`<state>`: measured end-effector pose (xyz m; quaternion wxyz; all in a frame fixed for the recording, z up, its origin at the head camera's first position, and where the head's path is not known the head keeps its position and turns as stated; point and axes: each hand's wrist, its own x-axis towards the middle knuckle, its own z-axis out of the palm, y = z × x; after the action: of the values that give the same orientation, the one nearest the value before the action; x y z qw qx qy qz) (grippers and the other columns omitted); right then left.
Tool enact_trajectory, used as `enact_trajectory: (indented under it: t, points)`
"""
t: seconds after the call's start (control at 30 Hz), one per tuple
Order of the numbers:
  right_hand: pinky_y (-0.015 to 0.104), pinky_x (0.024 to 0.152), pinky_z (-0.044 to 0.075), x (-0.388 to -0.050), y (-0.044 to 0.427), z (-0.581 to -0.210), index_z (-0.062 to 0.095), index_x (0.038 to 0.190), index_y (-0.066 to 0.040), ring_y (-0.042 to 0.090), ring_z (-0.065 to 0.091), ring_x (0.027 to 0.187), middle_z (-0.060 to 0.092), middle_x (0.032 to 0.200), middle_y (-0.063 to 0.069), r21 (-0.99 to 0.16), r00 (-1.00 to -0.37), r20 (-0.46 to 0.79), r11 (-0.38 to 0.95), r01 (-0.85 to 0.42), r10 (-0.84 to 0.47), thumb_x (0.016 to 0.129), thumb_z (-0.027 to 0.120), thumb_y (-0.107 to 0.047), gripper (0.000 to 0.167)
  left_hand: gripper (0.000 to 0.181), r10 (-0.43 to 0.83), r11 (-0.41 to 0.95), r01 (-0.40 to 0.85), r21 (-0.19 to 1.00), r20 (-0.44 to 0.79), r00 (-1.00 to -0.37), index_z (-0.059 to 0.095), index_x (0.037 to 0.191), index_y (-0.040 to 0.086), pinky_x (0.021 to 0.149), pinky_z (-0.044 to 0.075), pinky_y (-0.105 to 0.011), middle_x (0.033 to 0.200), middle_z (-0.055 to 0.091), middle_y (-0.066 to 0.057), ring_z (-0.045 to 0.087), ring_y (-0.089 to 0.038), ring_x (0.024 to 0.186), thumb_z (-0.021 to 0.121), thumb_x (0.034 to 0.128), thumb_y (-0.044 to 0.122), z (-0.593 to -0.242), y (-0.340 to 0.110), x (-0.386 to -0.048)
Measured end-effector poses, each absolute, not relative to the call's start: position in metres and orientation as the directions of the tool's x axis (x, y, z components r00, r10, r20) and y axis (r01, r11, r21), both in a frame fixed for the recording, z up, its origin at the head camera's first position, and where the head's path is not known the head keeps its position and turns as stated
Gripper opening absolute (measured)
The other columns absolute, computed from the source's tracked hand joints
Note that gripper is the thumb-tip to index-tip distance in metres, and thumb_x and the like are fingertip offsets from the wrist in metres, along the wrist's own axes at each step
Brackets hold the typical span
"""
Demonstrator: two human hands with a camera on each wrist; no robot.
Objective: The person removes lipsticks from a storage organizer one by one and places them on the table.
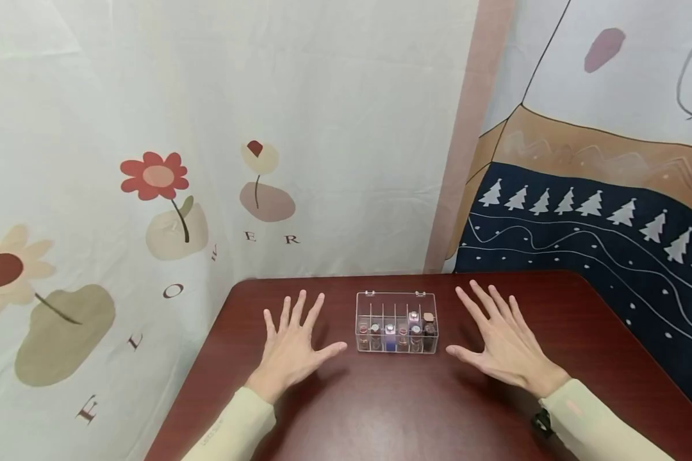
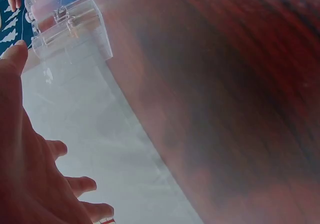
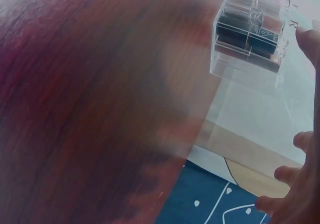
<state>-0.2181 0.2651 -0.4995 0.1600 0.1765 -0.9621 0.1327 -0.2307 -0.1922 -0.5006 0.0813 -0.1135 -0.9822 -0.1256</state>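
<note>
A clear compartmented box [image 1: 396,346] stands on the dark red table, with several small bottles in its sections and its transparent lid raised at the back. To the left of it, the left hand [image 1: 291,352] has its fingers spread and holds nothing; the thumb points toward the box. On the other side the right hand [image 1: 507,346] is spread the same way, empty, its thumb near the box's right side. Both wrist views show the box, at the top left beyond the left hand [image 2: 40,149] and at the top right beside the right hand [image 3: 300,179].
The reddish-brown table [image 1: 392,410] reaches back to a pale curtain [image 1: 346,128] printed with flowers and letters. At the right hangs a dark blue cloth [image 1: 553,243] with white trees. A dark band [image 1: 543,422] is on the right wrist.
</note>
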Motion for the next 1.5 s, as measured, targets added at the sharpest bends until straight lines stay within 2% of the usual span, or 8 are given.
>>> enact_trajectory:
  t: [0.23,0.47,0.77,1.07,1.23,1.5]
  points:
    - [0.085,0.135,0.034,-0.218,0.262,-0.498,0.035,0.185,-0.026,0.057,0.043,0.168,0.036,0.19,0.017,-0.196,-0.868,0.381,0.89,-0.411,-0.317,0.095,0.082,-0.076,0.114,0.119,0.226,0.933,0.272,0.238,0.203,-0.953,0.014,0.188,0.042,0.14,0.0,-0.09,0.198,0.015,-0.012,0.01,-0.049,0.184,0.061,0.0946,0.098,-0.498,-0.186,-0.234]
    - [0.078,0.133,0.043,-0.218,0.259,-0.495,0.045,0.18,-0.02,0.053,0.054,0.16,0.046,0.183,0.02,-0.175,-0.832,0.43,0.871,-0.458,-0.351,0.097,0.085,-0.063,0.101,0.12,0.257,0.923,0.306,0.234,0.219,-0.941,0.014,0.188,0.042,0.141,0.003,-0.088,0.198,0.017,-0.01,0.014,-0.048,0.183,0.065,0.0936,0.096,-0.495,-0.179,-0.238]
    - [0.071,0.118,0.061,-0.222,0.251,-0.489,0.052,0.175,-0.016,0.048,0.061,0.151,0.05,0.179,0.019,-0.22,-0.826,0.432,0.846,-0.485,-0.362,0.101,0.087,-0.053,0.09,0.12,0.317,0.891,0.373,0.259,0.235,-0.919,0.016,0.188,0.042,0.142,0.01,-0.087,0.197,0.021,-0.01,0.023,-0.048,0.181,0.071,0.0933,0.092,-0.492,-0.165,-0.244]
    - [0.07,0.117,0.062,-0.228,0.244,-0.484,0.055,0.173,-0.018,0.045,0.062,0.151,0.054,0.176,0.017,-0.228,-0.823,0.427,0.837,-0.498,-0.374,0.1,0.089,-0.049,0.086,0.119,0.355,0.868,0.412,0.278,0.234,-0.905,0.02,0.188,0.04,0.145,0.012,-0.082,0.196,0.024,-0.009,0.025,-0.044,0.181,0.077,0.0943,0.086,-0.488,-0.153,-0.248]
    - [0.07,0.117,0.062,-0.231,0.239,-0.48,0.057,0.171,-0.018,0.044,0.063,0.151,0.056,0.174,0.017,-0.225,-0.821,0.425,0.835,-0.503,-0.38,0.1,0.09,-0.047,0.083,0.118,0.378,0.858,0.434,0.274,0.236,-0.896,0.02,0.188,0.04,0.146,0.018,-0.079,0.196,0.025,-0.007,0.026,-0.042,0.182,0.077,0.0949,0.085,-0.489,-0.148,-0.253]
    - [0.064,0.117,0.064,-0.234,0.231,-0.476,0.062,0.166,-0.015,0.041,0.067,0.146,0.062,0.168,0.016,-0.209,-0.794,0.451,0.817,-0.537,-0.407,0.1,0.091,-0.045,0.079,0.12,0.423,0.838,0.479,0.263,0.242,-0.873,0.02,0.188,0.037,0.145,0.026,-0.075,0.194,0.029,-0.007,0.034,-0.039,0.178,0.081,0.0948,0.082,-0.493,-0.141,-0.259]
